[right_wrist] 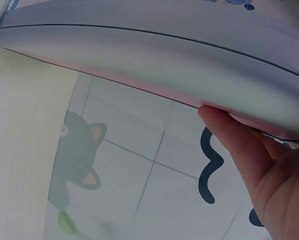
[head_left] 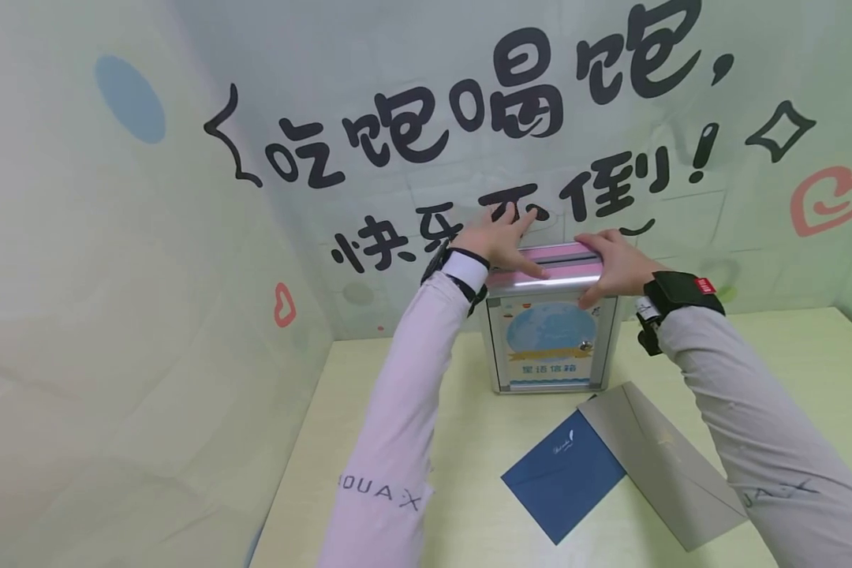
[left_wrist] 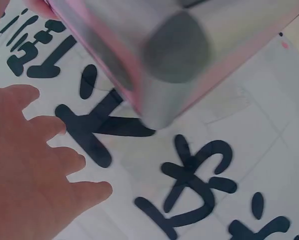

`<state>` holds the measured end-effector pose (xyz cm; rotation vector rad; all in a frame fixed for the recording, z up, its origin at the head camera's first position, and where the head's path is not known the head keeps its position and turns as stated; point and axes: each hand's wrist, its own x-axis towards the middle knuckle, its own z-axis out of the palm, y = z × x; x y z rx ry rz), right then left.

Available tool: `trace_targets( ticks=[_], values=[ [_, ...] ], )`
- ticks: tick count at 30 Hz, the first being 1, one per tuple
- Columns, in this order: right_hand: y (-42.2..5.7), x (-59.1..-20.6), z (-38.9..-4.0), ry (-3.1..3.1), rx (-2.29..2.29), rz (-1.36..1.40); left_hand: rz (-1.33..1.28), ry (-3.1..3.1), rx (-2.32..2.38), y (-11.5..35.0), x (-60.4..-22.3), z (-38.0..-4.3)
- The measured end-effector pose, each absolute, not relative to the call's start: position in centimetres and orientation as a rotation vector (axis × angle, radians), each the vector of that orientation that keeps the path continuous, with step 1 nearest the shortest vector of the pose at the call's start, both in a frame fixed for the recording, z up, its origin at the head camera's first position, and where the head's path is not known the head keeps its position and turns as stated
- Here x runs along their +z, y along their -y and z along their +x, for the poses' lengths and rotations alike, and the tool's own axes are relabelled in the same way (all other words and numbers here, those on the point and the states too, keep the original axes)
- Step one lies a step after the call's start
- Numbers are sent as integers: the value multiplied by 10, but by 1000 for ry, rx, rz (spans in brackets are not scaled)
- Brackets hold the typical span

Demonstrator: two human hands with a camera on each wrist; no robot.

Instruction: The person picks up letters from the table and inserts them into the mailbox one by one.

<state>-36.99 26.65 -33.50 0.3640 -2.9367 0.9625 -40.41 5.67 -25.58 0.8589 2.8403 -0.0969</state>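
Note:
A silver-framed mailbox [head_left: 547, 339] with a pink top [head_left: 561, 254] and a blue globe picture on its front stands upright by the back wall. My right hand [head_left: 621, 264] grips its upper right corner, thumb down the front and fingers over the top. In the right wrist view, a finger lies along the pink edge of the mailbox [right_wrist: 149, 55]. My left hand [head_left: 495, 243] is over the top left part, fingers spread and thumb extended across the lid. The left wrist view shows those fingers beside a blurred mailbox corner [left_wrist: 164, 100].
A dark blue envelope [head_left: 562, 477] lies on the pale table [head_left: 355, 442] in front of the mailbox. Partly under my right forearm in the head view is a grey envelope [head_left: 663, 465], overlapping the blue one at a corner. A printed cloth wall [head_left: 412, 47] rises behind.

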Motion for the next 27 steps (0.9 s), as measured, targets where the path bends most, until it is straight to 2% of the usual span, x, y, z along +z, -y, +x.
trace_targets(
  ticks=[13,27],
  values=[
    [-264,-333,-366,2940,954,366,931,-2782,463,-28,-312,-417],
    [-263,-330,-366,2959,930,372,839,-2841,724,-26,-329,-420]
  ],
)
